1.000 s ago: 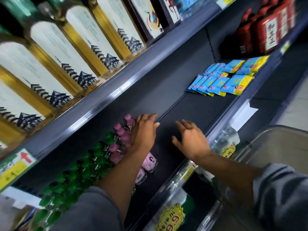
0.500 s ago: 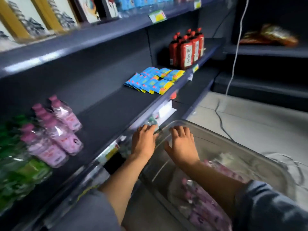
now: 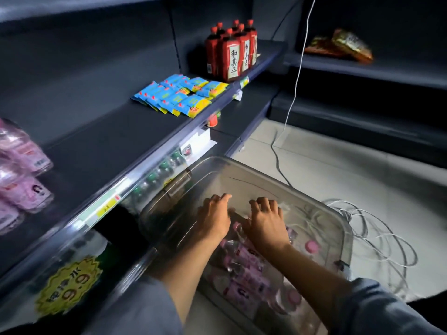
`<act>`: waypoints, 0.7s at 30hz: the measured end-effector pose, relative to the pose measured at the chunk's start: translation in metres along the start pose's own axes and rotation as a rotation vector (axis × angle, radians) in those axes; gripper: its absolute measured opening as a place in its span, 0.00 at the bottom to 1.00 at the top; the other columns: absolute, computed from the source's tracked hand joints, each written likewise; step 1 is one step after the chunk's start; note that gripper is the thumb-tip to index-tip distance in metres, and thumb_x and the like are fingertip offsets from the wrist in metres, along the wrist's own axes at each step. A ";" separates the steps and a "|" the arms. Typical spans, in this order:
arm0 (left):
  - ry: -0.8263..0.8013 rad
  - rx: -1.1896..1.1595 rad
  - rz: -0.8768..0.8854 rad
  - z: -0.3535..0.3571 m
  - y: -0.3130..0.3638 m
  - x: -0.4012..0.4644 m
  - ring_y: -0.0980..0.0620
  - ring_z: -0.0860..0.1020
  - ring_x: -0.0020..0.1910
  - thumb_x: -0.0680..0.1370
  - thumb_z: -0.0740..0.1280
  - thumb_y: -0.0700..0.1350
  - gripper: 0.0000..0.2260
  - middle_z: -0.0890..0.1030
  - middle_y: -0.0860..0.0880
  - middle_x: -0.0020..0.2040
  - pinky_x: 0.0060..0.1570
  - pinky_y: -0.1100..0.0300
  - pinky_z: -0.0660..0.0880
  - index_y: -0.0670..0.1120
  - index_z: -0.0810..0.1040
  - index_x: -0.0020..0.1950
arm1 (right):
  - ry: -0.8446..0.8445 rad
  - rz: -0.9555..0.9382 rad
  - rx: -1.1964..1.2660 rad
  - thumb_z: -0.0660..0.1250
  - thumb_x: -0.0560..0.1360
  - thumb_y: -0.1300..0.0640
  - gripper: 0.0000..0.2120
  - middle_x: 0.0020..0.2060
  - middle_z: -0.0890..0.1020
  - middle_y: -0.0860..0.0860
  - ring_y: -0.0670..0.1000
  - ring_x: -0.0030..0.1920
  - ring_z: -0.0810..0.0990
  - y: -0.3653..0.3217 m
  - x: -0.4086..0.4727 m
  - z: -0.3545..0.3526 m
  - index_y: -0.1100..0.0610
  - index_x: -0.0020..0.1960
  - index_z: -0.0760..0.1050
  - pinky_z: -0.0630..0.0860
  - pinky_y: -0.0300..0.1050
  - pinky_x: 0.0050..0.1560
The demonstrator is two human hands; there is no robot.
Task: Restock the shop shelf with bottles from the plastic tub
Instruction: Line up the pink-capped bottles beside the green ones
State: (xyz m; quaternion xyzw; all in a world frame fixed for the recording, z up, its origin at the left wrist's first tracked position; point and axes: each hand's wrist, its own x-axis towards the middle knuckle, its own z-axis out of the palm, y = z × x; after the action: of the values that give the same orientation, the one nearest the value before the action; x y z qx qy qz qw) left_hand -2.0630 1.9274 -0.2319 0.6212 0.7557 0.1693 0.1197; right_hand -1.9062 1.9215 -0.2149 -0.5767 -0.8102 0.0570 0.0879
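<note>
Both hands are down inside the clear plastic tub (image 3: 321,213), the left hand (image 3: 212,218) and right hand (image 3: 266,221) side by side, fingers bent downward; whether they grip anything is hidden. Just below the wrists, pink-capped bottles (image 3: 244,264) lie on their sides, seemingly pointing various ways. Far left of the hands, more pink bottles (image 3: 24,170) sit on the shop shelf (image 3: 101,146).

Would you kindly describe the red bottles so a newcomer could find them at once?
Start at the dark middle shelf running away from the plastic tub. Follow it past the flat blue-and-yellow packets to its far end. There stands an upright cluster of red bottles, the only ones with red caps and white label strips.
</note>
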 end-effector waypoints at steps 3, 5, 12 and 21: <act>-0.086 -0.025 -0.066 0.034 0.004 -0.007 0.43 0.74 0.65 0.78 0.68 0.42 0.20 0.75 0.44 0.65 0.62 0.47 0.75 0.49 0.73 0.70 | -0.063 0.049 -0.013 0.60 0.75 0.39 0.31 0.66 0.72 0.57 0.61 0.66 0.69 0.010 -0.002 0.009 0.57 0.70 0.69 0.69 0.57 0.67; -0.159 -0.056 -0.098 0.061 0.001 -0.016 0.42 0.70 0.69 0.81 0.64 0.46 0.16 0.70 0.43 0.71 0.68 0.46 0.70 0.49 0.74 0.69 | -0.102 0.082 -0.027 0.59 0.77 0.41 0.28 0.67 0.71 0.57 0.61 0.67 0.68 0.019 -0.003 0.018 0.57 0.71 0.68 0.68 0.58 0.68; -0.305 -0.028 -0.227 0.093 0.007 -0.021 0.40 0.68 0.71 0.84 0.54 0.50 0.16 0.70 0.42 0.73 0.69 0.40 0.68 0.49 0.75 0.68 | -0.188 0.204 -0.070 0.63 0.78 0.54 0.23 0.67 0.69 0.58 0.61 0.67 0.68 0.044 -0.001 0.047 0.56 0.72 0.65 0.67 0.60 0.68; -0.307 -0.303 -0.564 0.124 0.024 0.007 0.39 0.78 0.59 0.78 0.63 0.54 0.13 0.81 0.44 0.59 0.60 0.46 0.74 0.50 0.72 0.60 | -0.177 0.271 -0.054 0.62 0.79 0.57 0.17 0.61 0.74 0.58 0.59 0.63 0.68 0.052 0.009 0.068 0.59 0.67 0.69 0.71 0.56 0.59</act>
State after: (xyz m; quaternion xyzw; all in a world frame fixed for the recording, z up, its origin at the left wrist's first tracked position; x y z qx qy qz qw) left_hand -1.9942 1.9512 -0.3355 0.3816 0.8371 0.1444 0.3644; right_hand -1.8754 1.9474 -0.2908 -0.6755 -0.7309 0.0971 -0.0077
